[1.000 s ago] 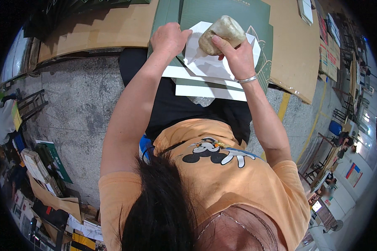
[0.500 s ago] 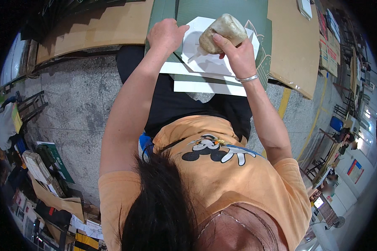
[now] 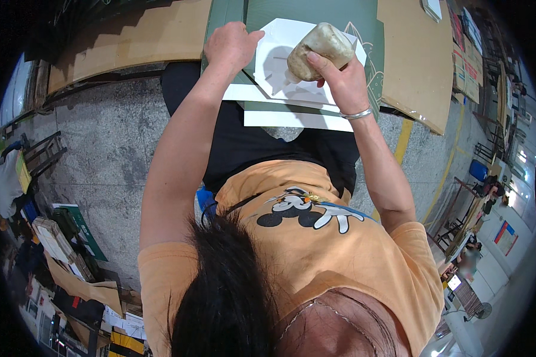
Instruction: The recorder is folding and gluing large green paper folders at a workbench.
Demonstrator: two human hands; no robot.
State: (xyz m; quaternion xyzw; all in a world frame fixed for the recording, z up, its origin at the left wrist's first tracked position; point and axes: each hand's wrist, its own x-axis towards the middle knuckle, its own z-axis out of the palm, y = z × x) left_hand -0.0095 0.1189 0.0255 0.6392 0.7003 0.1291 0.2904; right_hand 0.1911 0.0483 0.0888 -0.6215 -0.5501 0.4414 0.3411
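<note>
My right hand [image 3: 345, 83] is wrapped round a cloudy, stained whitish squeeze bottle [image 3: 324, 46], tilted with its nozzle [image 3: 290, 77] pointing down and to the left. Beneath the bottle is a white card piece [image 3: 280, 40] with cut corners, the bottle's shadow falling across it. At the card's left edge, my left hand [image 3: 229, 46] is closed, with one digit reaching to the card's edge. Its other fingers are curled out of sight, so anything in them is hidden. Large dark green sheets [image 3: 309, 12] lie under the card.
Brown cardboard [image 3: 414, 59] covers the table on the right, and more cardboard [image 3: 131, 44] lies on the left. White strips [image 3: 298, 119] stick out at the near table edge over my lap. Stacked boards [image 3: 62, 244] stand at the lower left.
The bottle and my right hand have shifted slightly right and down. My left hand has moved a little left and up, along with the whole table view.
</note>
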